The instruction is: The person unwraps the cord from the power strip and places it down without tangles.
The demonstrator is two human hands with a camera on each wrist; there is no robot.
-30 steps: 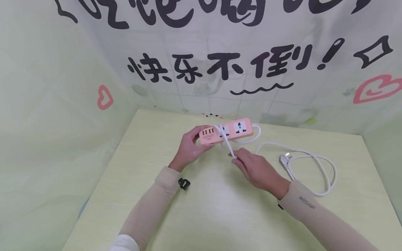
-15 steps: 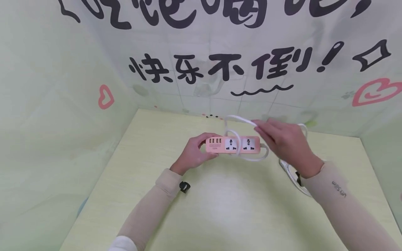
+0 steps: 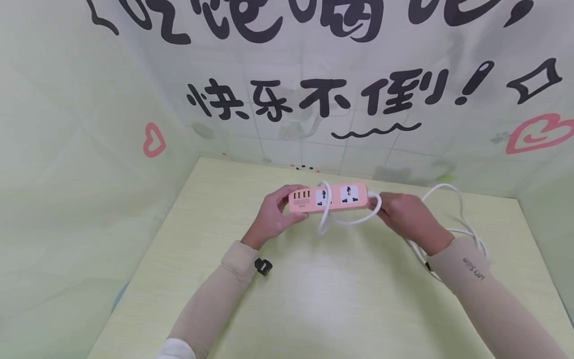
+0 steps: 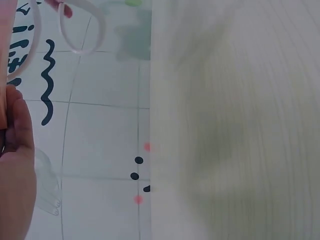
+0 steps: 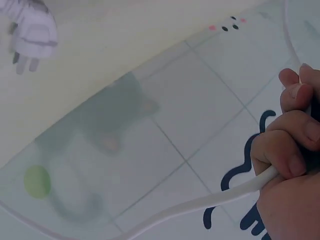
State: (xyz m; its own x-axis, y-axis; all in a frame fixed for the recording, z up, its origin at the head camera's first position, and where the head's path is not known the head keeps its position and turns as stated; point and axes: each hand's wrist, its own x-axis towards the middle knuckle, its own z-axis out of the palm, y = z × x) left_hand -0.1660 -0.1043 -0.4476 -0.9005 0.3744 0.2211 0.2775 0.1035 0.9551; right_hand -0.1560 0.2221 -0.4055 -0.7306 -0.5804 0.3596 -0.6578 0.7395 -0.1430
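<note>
My left hand grips the left end of a pink power strip, thumb below and fingers above. The strip is held up over the table, its USB ports and two white sockets facing me. A white cord loops once around its middle and joins its right end. My right hand is just right of that end. In the right wrist view its curled fingers hold the power cord. Only an edge of the pink strip shows in the left wrist view, beside my left fingers.
The cord's white plug lies on the table, hidden behind my right wrist in the head view. More slack cord curves beyond that wrist. A printed cloth wall stands close behind the table.
My right hand pulled the cord up and right over the strip, then came down beside its right end. The cord now loops around the strip's middle. My left hand kept its grip.
</note>
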